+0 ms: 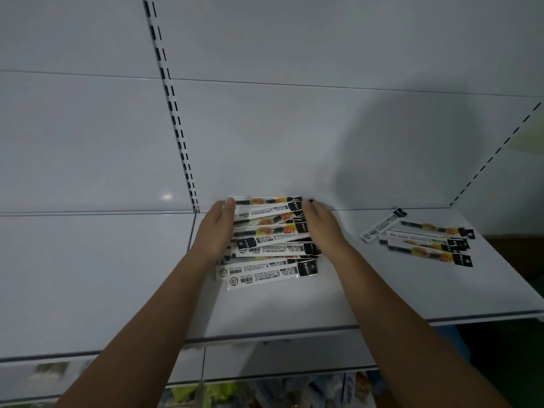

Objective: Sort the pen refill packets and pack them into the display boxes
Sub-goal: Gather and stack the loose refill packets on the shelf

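A loose pile of pen refill packets (269, 245) lies on the white shelf (294, 307), against the back panel. The packets are long and narrow, white and black, some with yellow-orange print. My left hand (216, 231) presses flat against the pile's left ends. My right hand (321, 228) presses against its right ends, so the pile sits squeezed between both palms. A second, smaller group of packets (424, 240) lies spread out on the shelf further right, untouched. No display box is in view.
The shelf's front edge (265, 334) runs below my forearms. A slotted upright (173, 113) climbs the back panel at left. Another shelf board (73, 275) adjoins on the left. Colourful goods (294, 390) show on a lower level.
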Tool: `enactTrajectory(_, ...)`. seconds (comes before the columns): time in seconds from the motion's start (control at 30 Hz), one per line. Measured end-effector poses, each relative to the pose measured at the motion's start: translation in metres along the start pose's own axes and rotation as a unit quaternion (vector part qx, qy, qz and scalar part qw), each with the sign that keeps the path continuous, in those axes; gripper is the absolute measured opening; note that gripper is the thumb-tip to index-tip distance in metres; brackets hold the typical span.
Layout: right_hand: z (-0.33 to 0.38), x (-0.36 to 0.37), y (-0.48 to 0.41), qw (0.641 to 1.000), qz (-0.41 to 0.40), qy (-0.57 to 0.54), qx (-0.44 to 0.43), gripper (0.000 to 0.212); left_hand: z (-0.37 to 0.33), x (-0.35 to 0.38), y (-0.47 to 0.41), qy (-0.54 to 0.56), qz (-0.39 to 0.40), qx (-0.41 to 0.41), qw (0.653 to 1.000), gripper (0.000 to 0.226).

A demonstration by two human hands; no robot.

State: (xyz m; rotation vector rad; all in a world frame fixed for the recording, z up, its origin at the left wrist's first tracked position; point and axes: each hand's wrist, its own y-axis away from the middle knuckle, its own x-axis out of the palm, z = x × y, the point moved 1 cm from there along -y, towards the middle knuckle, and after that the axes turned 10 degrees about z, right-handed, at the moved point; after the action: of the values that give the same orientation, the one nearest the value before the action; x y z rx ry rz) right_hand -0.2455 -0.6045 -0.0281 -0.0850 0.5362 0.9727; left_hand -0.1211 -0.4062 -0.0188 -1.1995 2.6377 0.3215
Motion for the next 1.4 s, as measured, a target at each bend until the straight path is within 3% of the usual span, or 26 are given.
enactTrajectory(0.17, -0.011, -0.009, 0.006, 0.997, -0.014, -0.075, -0.007, 0.079, 0.017, -0.008, 0.005, 0.051, -0.013, 0.013, 0.999, 0.039)
enactTrajectory(0.3, 0.001, 0.014, 0.013, 0.996, 0.018, -0.087, -0.029, 0.071, 0.0, 0.006, 0.014, 0.066, 0.011, 0.019, 0.998, 0.03)
enactTrajectory(0.43, 0.001, 0.018, 0.018, 0.994, 0.007, -0.103, -0.047, 0.059, -0.001, 0.006, 0.016, 0.066, 0.015, 0.029, 0.997, 0.034)
enactTrajectory(0.53, -0.013, 0.009, 0.015, 0.994, -0.017, -0.102, -0.041, 0.083, 0.009, 0.0, 0.018, 0.165, -0.009, 0.028, 0.986, 0.04)
enactTrajectory(0.63, -0.02, 0.015, 0.014, 0.994, 0.001, -0.109, -0.019, 0.099, 0.009, 0.007, 0.024, 0.264, 0.015, 0.007, 0.964, 0.043)
enactTrajectory(0.73, -0.008, 0.024, 0.022, 0.993, 0.017, -0.103, -0.047, 0.083, 0.006, 0.013, 0.029, 0.234, 0.039, -0.003, 0.971, 0.048)
enactTrajectory(0.83, -0.009, 0.016, 0.029, 0.99, 0.009, -0.126, -0.059, 0.074, 0.005, 0.011, 0.032, 0.235, 0.03, 0.002, 0.972, 0.069)
enactTrajectory(0.9, -0.017, 0.003, 0.036, 0.991, 0.06, -0.086, -0.085, 0.088, 0.006, 0.0, 0.037, 0.145, 0.038, 0.043, 0.988, 0.072)
enactTrajectory(0.97, -0.024, -0.008, 0.05, 0.98, 0.144, 0.057, -0.122, 0.113, 0.012, -0.013, 0.04, -0.085, 0.084, 0.117, 0.986, 0.081)
enactTrajectory(1.07, -0.032, -0.014, 0.065, 0.953, 0.186, 0.185, -0.151, 0.131, 0.02, -0.019, 0.04, -0.333, 0.193, 0.203, 0.901, 0.108)
enactTrajectory(1.13, -0.036, -0.012, 0.061, 0.961, 0.162, 0.17, -0.147, 0.126, 0.028, -0.014, 0.033, -0.391, 0.201, 0.204, 0.875, 0.11)
enactTrajectory(1.23, -0.033, -0.008, 0.057, 0.972, 0.13, 0.139, -0.139, 0.117, 0.028, -0.013, 0.024, -0.397, 0.156, 0.194, 0.883, 0.104)
enactTrajectory(1.4, -0.038, -0.033, 0.064, 0.972, 0.104, 0.159, -0.138, 0.112, 0.021, -0.006, 0.027, -0.439, 0.146, 0.207, 0.862, 0.094)
